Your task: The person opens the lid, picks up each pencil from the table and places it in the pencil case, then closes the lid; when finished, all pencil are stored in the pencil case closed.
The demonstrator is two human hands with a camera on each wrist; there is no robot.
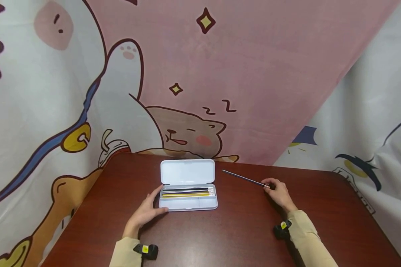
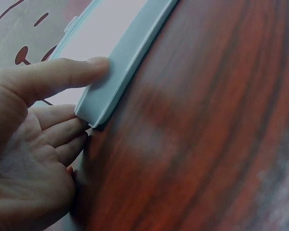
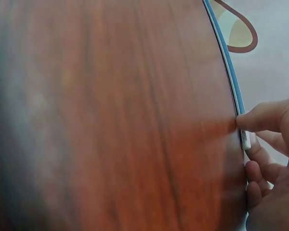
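Observation:
A white pencil case (image 1: pixel 188 204) lies with its lid raised on the table, several pencils (image 1: pixel 187 192) inside, some dark and some yellow. My left hand (image 1: pixel 146 212) holds the case's left end. Its thumb (image 2: pixel 82 72) presses the front wall, and the other fingers are at the end, partly hidden by the case. Off to the right of the case, my right hand (image 1: pixel 278 193) pinches a dark blue pencil (image 1: pixel 242 177) near its white eraser end, between thumb and fingers. That pencil slants with its far end toward the case; whether it touches the table I cannot tell.
The reddish-brown wooden table (image 1: pixel 240 233) ends at the back against a hanging cartoon-print cloth (image 1: pixel 260 74). A small divided compartment (image 1: pixel 207 201) sits at the front right of the case. Black camera bands are strapped to both wrists.

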